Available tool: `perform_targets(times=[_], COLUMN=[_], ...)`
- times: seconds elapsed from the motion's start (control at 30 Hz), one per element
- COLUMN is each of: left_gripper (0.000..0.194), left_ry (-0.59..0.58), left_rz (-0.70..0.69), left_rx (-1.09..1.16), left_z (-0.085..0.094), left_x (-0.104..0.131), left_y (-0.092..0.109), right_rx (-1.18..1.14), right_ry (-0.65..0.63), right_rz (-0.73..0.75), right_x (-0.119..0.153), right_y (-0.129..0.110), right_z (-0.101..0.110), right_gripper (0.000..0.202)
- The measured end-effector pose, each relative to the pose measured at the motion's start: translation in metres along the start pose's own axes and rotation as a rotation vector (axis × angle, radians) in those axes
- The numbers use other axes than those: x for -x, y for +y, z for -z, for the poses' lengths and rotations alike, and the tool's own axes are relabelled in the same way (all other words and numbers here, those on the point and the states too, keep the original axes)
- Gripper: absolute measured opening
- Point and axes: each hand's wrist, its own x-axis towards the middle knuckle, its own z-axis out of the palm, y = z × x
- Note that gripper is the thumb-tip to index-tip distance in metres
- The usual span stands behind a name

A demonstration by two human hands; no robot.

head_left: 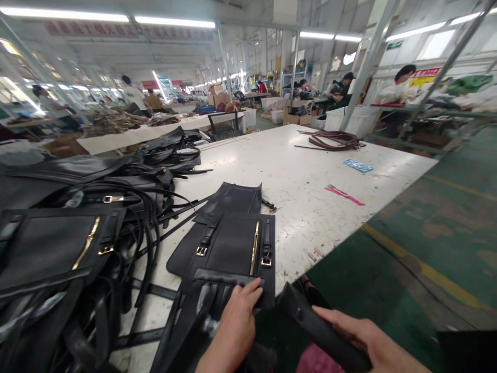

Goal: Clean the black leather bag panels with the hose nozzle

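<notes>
A black leather bag (233, 241) lies on the near side of the white table, with a gold zipper and two gold-buckled straps on its face. My left hand (237, 322) rests on the bag's lower edge, its visible fingers stretched out over the leather. Off the table's edge, at the lower right, my right hand (363, 334) is closed around a long black leather piece (316, 324). The far fingers of that hand are hidden behind the piece. Beneath the bag's top, another black leather panel (236, 198) sticks out towards the back.
A heap of similar black leather bags (50, 243) with loose straps covers the table's left side. Brown leather strips (334, 140), a blue-and-white packet (357, 166) and a pink-handled tool (345, 194) lie on the white table (283, 166). Several people work farther back.
</notes>
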Motion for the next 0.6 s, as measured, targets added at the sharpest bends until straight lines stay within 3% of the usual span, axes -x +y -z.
perform_targets(times=[0.17, 0.4, 0.6], left_gripper=[0.051, 0.068, 0.066], left_ry=[-0.011, 0.036, 0.033], left_rz=[-0.022, -0.060, -0.050], left_rx=[0.047, 0.061, 0.018], left_z=[0.000, 0.002, 0.005], left_x=[-0.002, -0.004, -0.004], left_y=[-0.003, -0.017, -0.018], right_rx=[0.129, -0.124, 0.142], right_ry=[-0.038, -0.042, 0.019], right_rz=[0.041, 0.071, 0.043], right_x=[-0.015, -0.030, -0.014], right_y=[0.001, 0.001, 0.012], right_z=[-0.016, -0.016, -0.008], right_gripper=[0.062, 0.081, 0.070])
